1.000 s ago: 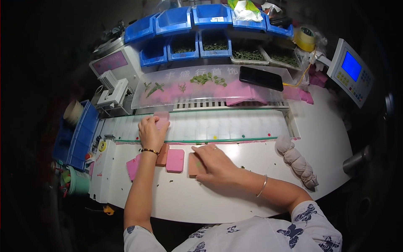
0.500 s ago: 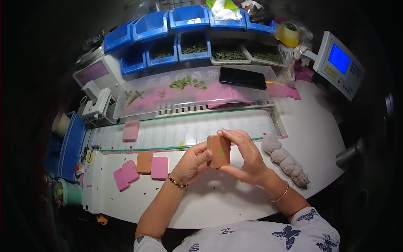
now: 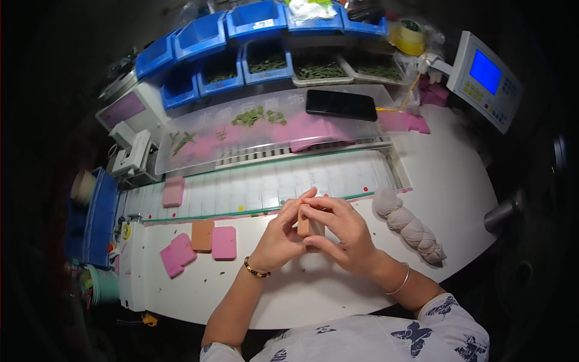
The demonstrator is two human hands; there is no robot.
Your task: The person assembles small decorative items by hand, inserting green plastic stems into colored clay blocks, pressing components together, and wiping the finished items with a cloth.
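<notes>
Between my two hands, above the middle of the white table, is an orange-brown rectangular block (image 3: 303,225). My left hand (image 3: 278,238) holds its left side, fingers closed along it. My right hand (image 3: 339,232) wraps its far and right sides, with fingertips bent over the top and the thumb low near its front. My fingers cover much of the block; a narrow edge face and part of a paler side show. On the table to the left lie another orange-brown block (image 3: 202,235), a pink block (image 3: 224,243) beside it, and pink pieces (image 3: 178,255) that touch or overlap.
A glass-edged strip (image 3: 265,187) crosses behind my hands, with a pink block (image 3: 173,192) on it. Beyond it, a clear plastic tray (image 3: 199,154) carries green pieces and a black phone (image 3: 341,105). Blue bins (image 3: 256,23) stand behind. A twisted cloth (image 3: 410,229) lies right.
The block has turned from showing its broad face with a green mark to showing a narrow edge. My right fingers have closed in over its top. The whole view has shifted slightly.
</notes>
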